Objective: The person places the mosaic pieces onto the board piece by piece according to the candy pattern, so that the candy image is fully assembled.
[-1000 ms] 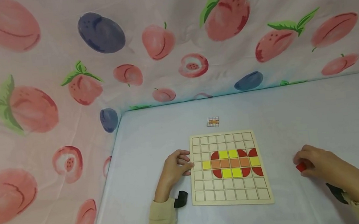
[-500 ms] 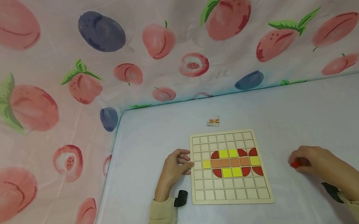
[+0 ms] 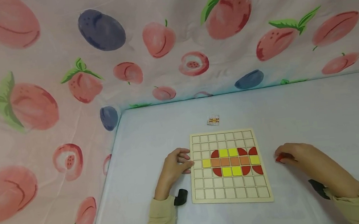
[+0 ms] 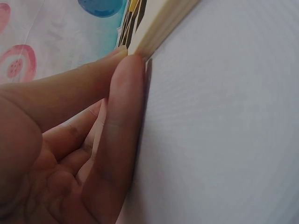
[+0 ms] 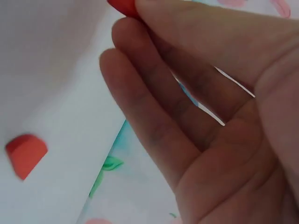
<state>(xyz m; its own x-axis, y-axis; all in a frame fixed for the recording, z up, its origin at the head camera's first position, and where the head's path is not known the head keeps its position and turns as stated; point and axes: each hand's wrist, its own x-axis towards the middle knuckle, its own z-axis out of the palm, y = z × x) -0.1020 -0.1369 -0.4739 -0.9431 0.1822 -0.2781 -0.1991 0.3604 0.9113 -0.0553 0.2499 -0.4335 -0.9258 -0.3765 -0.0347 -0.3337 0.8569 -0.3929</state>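
Note:
A pale wooden grid board [image 3: 229, 194] lies on the white cloth in the head view. Red quarter-circle tiles, yellow square tiles [image 3: 226, 172] and a row of orange square tiles [image 3: 225, 162] sit in its cells. At the board's left edge, my left hand [image 3: 174, 165] pinches the rim between thumb and index finger [image 4: 126, 88]. To the right of the board my right hand [image 3: 297, 154] pinches a small red tile [image 3: 280, 158] with thumb and fingertips, apart from the board. That tile [image 5: 123, 6] is only partly seen in the right wrist view.
A small card [image 3: 213, 120] printed with a coloured grid pattern lies beyond the board. In the right wrist view another red tile [image 5: 27, 156] with a curved edge lies on the white cloth. A fruit-print curtain [image 3: 162, 70] rises behind and at the left.
My right hand has moved left toward the board, carrying the red tile. My left hand stays at the board's left edge, and the tiles on the board have not moved.

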